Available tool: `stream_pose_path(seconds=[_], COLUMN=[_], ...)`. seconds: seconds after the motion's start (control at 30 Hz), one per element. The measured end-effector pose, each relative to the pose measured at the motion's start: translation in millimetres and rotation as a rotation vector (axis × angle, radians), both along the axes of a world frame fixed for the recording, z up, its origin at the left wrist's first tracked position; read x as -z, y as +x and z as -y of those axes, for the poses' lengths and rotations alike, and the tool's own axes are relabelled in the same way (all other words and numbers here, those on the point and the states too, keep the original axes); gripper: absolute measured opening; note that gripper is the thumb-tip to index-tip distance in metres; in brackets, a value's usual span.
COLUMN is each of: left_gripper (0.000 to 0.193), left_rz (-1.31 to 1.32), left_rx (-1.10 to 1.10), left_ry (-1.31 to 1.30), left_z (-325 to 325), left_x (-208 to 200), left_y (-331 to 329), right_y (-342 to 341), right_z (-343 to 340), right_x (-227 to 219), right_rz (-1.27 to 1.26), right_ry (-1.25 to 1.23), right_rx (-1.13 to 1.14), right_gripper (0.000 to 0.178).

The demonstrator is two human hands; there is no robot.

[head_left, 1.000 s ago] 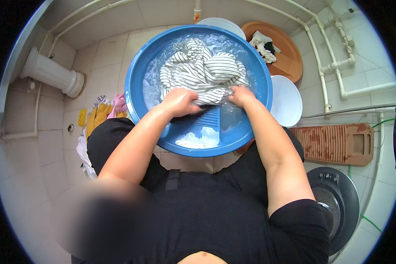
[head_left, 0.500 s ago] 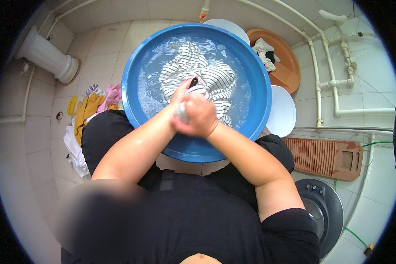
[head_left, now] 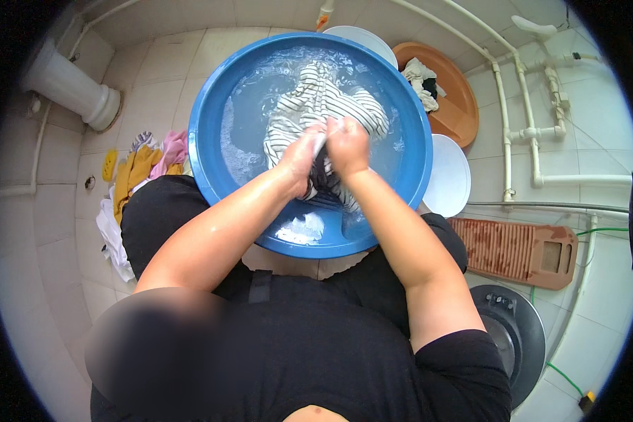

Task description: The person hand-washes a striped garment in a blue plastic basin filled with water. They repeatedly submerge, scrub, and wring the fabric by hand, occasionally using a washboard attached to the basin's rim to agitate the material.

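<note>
A wet white garment with dark stripes (head_left: 355, 109) lies partly spread in a big blue basin (head_left: 416, 151) of cloudy, sudsy water. My left hand (head_left: 300, 160) is closed on a bunched part of it, near the middle of the basin. Close by on the right, my right hand (head_left: 348, 146) is shut in a fist on the same cloth, knuckles up. A white bit of fabric shows between the two hands, and a darker fold hangs below them. Most of my fingertips are hidden.
Left of the basin lies a pile of yellow, pink and white clothes (head_left: 137, 183) beside a yellow brush-like object (head_left: 110, 165). An orange basin (head_left: 461, 116) with clothes, a white lid (head_left: 446, 179), a brown washboard (head_left: 510, 250) and a dark round basin (head_left: 531, 337) stand right. White pipes (head_left: 503, 126) run along the wall.
My hands, stacked over each other before, have moved apart and sit side by side on the striped garment. The garment has shifted slightly right, and the small dark object between my hands no longer shows.
</note>
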State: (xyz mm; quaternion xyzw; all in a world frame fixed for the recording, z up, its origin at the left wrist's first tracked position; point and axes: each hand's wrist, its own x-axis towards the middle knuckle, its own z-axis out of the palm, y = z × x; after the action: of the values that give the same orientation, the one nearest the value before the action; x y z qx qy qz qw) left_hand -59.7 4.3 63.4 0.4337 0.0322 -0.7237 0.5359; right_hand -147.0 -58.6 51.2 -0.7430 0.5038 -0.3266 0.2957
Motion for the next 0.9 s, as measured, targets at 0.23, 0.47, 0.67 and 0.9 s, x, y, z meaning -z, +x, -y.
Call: stream_pose_path(seconds=[0.23,0.47,0.67,0.9], left_gripper=[0.038,0.03,0.038,0.047], left_rz=[0.993,1.528,1.272,0.21], left_rx=[0.458,-0.254,-0.057,0.118], left_ry=[-0.227,0.144,-0.417,0.055], left_z=[9,21,6,-9], left_x=[-28,20,16,16], left_y=[29,84,40,4], right_y=[-31,-51,-70,-74], right_z=[50,12,28,32], right_x=[17,21,37,87], right_rz=[0.317,-0.428,-0.706,-0.204], right_ry=[0.18,-0.001,-0.139,0.585], right_rx=[-0.126,-0.441,0.118,-0.077], right_gripper=[0.042,0.042,0.02,0.054])
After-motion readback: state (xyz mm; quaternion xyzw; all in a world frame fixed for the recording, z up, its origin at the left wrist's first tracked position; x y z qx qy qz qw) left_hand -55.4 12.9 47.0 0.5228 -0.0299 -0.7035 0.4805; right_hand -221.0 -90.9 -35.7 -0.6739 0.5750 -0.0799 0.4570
